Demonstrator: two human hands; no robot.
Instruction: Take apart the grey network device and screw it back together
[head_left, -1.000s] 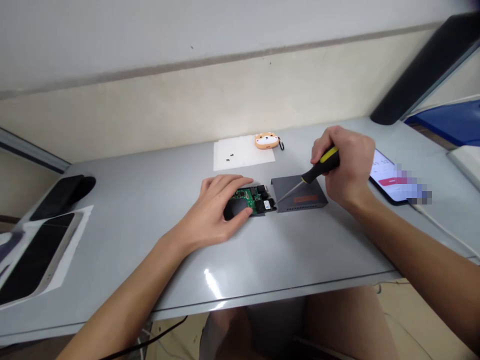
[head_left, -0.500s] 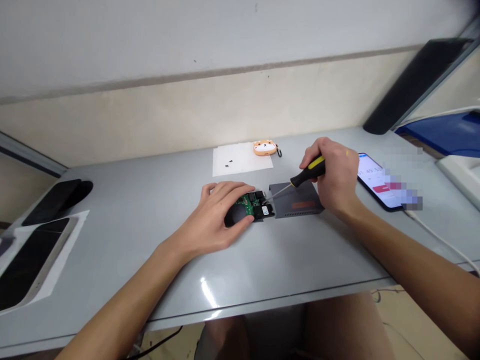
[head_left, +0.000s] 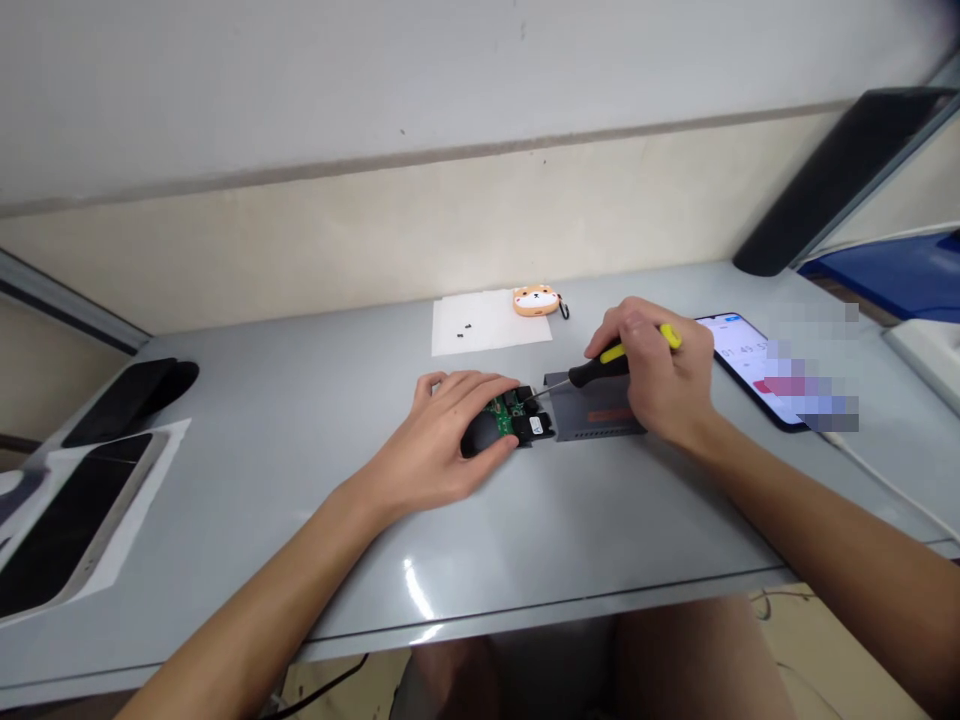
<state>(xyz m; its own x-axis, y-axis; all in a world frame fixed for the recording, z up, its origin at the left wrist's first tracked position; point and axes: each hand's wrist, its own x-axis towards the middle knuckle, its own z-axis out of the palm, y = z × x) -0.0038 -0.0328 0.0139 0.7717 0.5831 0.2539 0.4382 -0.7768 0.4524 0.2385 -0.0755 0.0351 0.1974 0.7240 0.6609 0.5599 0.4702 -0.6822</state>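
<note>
My left hand (head_left: pixel 442 430) grips a small opened electronic device by its edges, thumb in front and fingers behind. Its green circuit board (head_left: pixel 501 412) and black blocks show at the right end; the palm hides much of the rest. My right hand (head_left: pixel 664 375) is closed around a black and yellow screwdriver (head_left: pixel 592 368). The thin shaft slants down to the left, and its tip is at the board's black parts; exact contact is too small to tell. Beside the board lies a dark grey metal cover (head_left: pixel 600 412), partly under the screwdriver and right hand.
A white paper (head_left: pixel 487 330) holds two tiny dark screws (head_left: pixel 465 331) and an orange dog-faced case (head_left: pixel 535 300). To the right lies a phone (head_left: pixel 750 365) with a white cable. At far left are a dark-screened device (head_left: pixel 75 520) and a black cable-hole cover (head_left: pixel 124 400).
My right hand has lowered the screwdriver to a flatter slant, with its yellow end now showing above the hand. My left hand keeps its grip on the device. The whole view has shifted slightly.
</note>
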